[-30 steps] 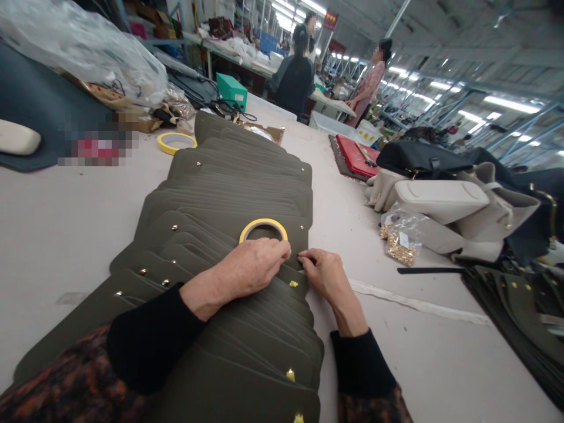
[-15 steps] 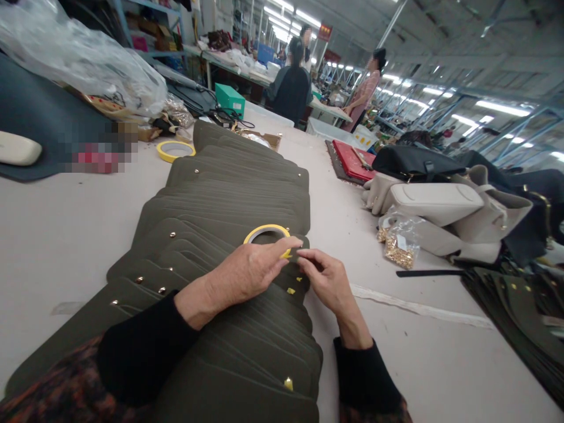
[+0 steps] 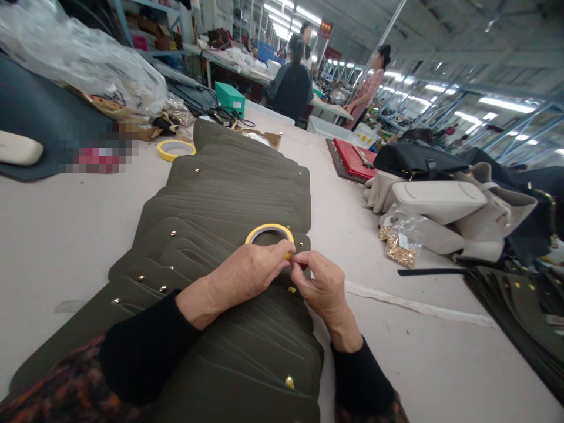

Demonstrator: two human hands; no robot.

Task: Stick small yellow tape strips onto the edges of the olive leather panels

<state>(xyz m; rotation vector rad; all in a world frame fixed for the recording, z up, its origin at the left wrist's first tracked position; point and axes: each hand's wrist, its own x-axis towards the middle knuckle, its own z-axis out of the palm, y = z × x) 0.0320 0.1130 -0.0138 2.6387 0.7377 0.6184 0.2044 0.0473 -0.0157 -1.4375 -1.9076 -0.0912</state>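
My left hand point(image 3: 247, 273) is closed on the near edge of a roll of yellow tape point(image 3: 269, 228), its thumb and fingers pinching the rim. Fingertips of my right hand point(image 3: 324, 285) are pinched together at the same edge, touching the left fingertips; a bit of yellow tape shows there, though the fingers hide most of it. Beneath both hands lies a long overlapping row of dark olive bag panels point(image 3: 229, 194), several with small metal studs. Small yellow tape pieces point(image 3: 289, 382) stick to some panels near their right side.
A second yellow tape roll point(image 3: 176, 150) lies at the far left of the panels. On the right are pale and black handbags point(image 3: 436, 197), a plastic bag of gold hardware point(image 3: 400, 249) and dark straps point(image 3: 506, 311). A green box point(image 3: 230, 100) stands behind; people are farther back.
My right hand has moved slightly left and closed its fingers at the roll's edge against my left fingertips. My left thumb has pressed down on the rim. The panels stay put.
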